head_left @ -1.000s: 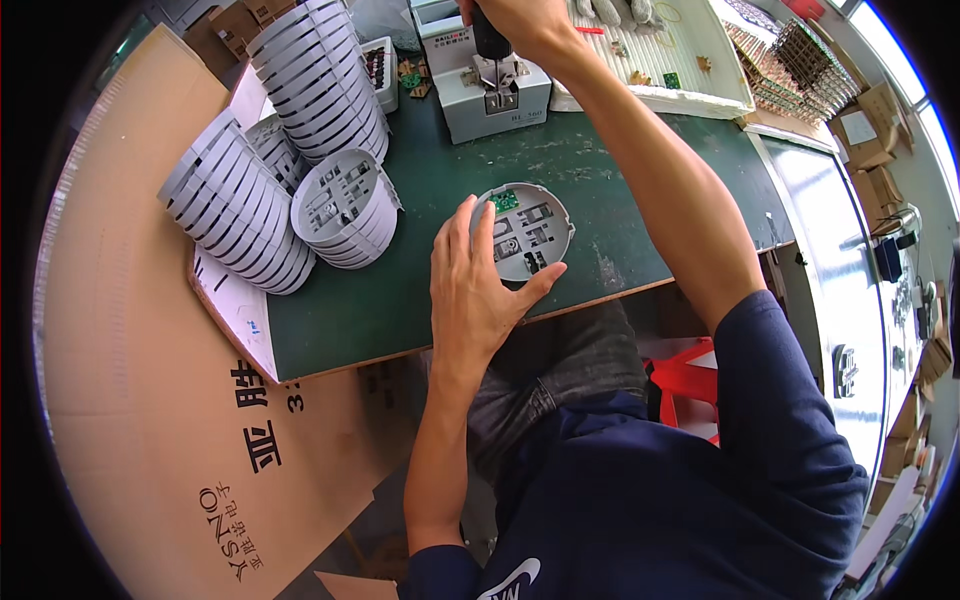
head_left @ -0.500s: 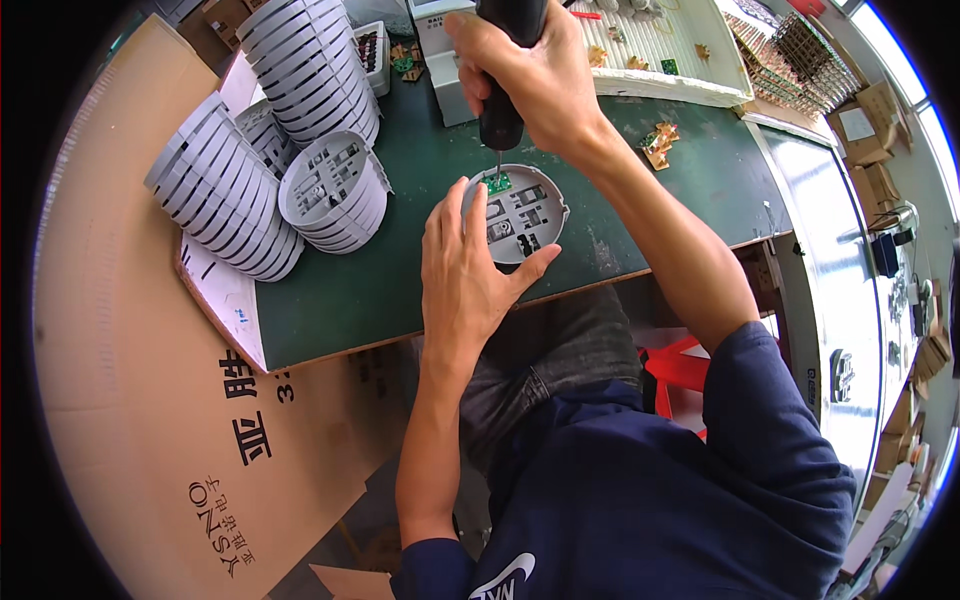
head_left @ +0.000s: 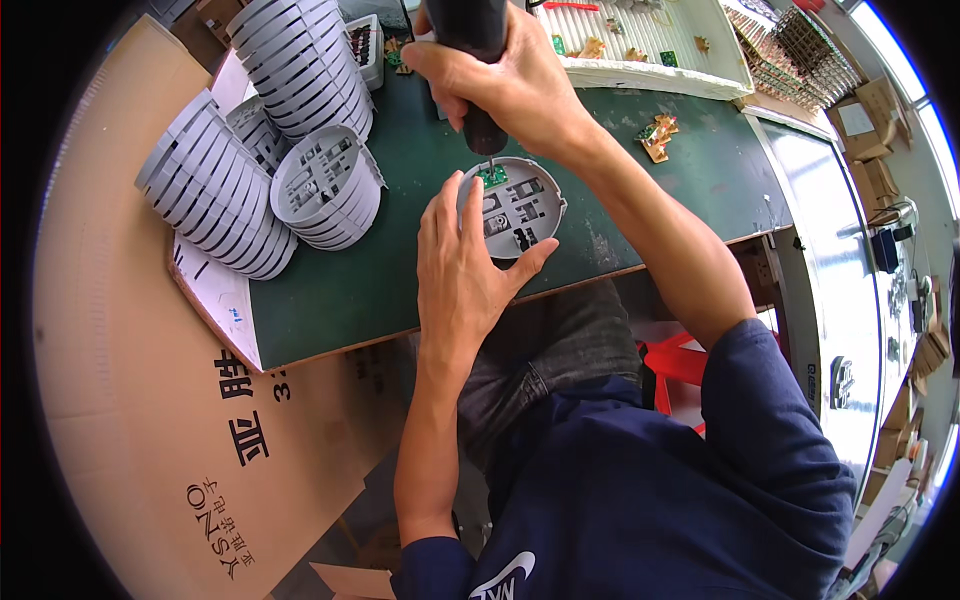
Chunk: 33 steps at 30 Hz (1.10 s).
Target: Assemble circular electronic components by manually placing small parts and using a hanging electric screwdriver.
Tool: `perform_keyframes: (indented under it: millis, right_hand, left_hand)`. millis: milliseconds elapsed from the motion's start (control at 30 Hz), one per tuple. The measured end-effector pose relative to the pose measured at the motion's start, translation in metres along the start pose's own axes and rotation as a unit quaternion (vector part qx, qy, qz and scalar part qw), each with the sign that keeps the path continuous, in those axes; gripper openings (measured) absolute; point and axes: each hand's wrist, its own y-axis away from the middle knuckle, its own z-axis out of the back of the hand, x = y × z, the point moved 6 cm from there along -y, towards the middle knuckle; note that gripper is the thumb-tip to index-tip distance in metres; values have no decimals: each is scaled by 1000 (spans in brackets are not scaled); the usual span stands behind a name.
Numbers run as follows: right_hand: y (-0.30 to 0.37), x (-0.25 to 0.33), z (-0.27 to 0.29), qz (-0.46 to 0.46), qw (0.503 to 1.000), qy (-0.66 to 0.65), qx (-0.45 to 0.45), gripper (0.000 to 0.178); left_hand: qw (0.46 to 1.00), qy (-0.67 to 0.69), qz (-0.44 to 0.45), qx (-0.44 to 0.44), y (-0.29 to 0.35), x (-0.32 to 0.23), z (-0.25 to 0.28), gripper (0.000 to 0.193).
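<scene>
A round grey plastic housing (head_left: 547, 203) lies on the green tabletop, its inside facing up with several cut-outs. Near its far rim sits a small green circuit board (head_left: 491, 177). My left hand (head_left: 458, 258) grips the housing, fingers along the left rim and thumb at the near right edge. In my right hand (head_left: 530, 100) is a black electric screwdriver (head_left: 470, 28), wrapped by the fingers and held nearly upright. Its bit comes down at the circuit board; the tip and any screw are too small to make out.
Stacks of grey housings (head_left: 215, 190) stand on the left of the table. A white tray (head_left: 690, 88) with small boards is at the back right. Copper-coloured pieces (head_left: 657, 138) lie in front of it. A large cardboard sheet (head_left: 120, 330) flanks the table's left side.
The screwdriver's body has shifted left over the housing, with its lower end nearer the circuit board. My left hand keeps its grip on the housing. The whole view has moved slightly.
</scene>
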Motion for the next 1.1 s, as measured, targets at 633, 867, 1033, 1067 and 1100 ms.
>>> perform_keyframes:
  millis: [633,867,1033,1067,1100]
  right_hand:
    - [-23,-2,-4,-6,996,6,91,36]
    - [-28,18,3,-4,998,53,37,54]
    - [2,-9,8,19,989,148,23,59]
    - [26,-10,9,18,973,229,14,66]
    - [50,-13,6,58,943,322,69,70]
  left_hand:
    - [999,35,-5,-3,-1,0,22,93]
    - [990,-131,9,56,-75,45,141,69]
    - [912,-151,182,335,-109,99,137,94]
    - [913,-151,178,334,-108,107,138,95]
    - [915,-148,171,334,-108,111,134,96]
